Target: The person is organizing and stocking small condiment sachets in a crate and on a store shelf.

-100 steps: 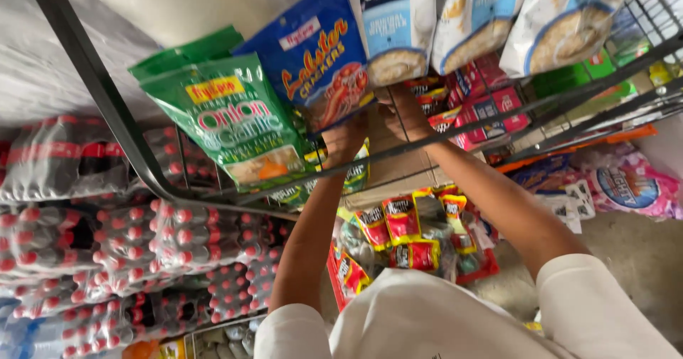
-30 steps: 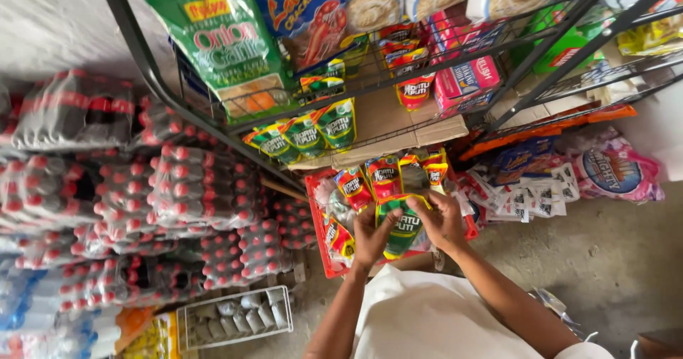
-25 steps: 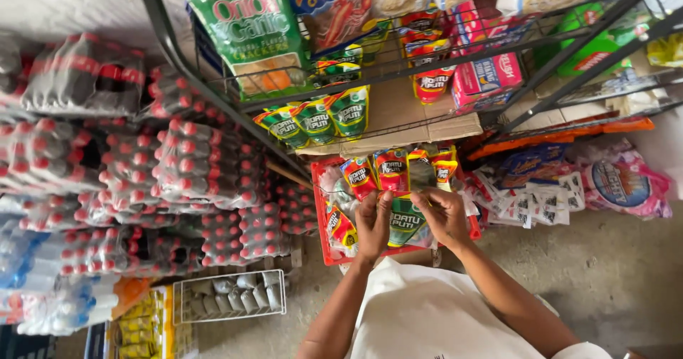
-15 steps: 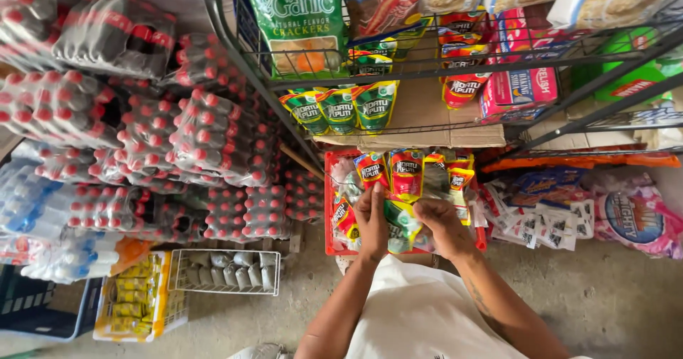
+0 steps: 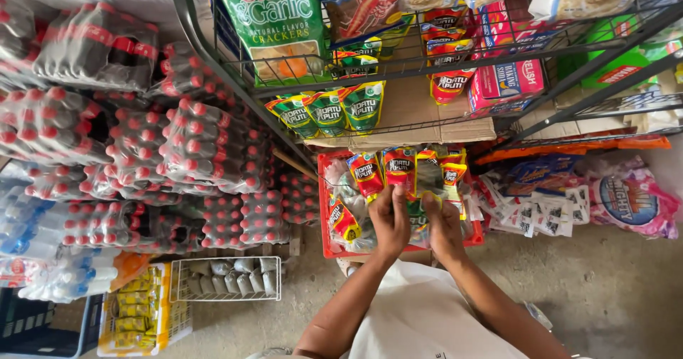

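Both my hands reach down into a red plastic crate (image 5: 326, 209) full of small sauce pouches with red, yellow and green labels. My left hand (image 5: 390, 222) and my right hand (image 5: 442, 224) lie side by side, fingers curled on a green-labelled pouch (image 5: 418, 213) between them. More pouches (image 5: 400, 170) stand upright in a row just beyond my fingertips. A pouch with a red label (image 5: 343, 220) lies to the left of my left hand.
A black wire rack (image 5: 398, 60) above holds green sauce pouches (image 5: 327, 113), a large green cracker bag (image 5: 274, 24) and pink packets (image 5: 506, 81). Shrink-wrapped packs of red-capped bottles (image 5: 142, 152) pile up at left. A small wire basket (image 5: 228, 279) sits on the concrete floor.
My hands came down from the upper rack shelf to the red crate and closed on a green-labelled pouch. The view has tilted and shifted, with the crate now lower in frame.
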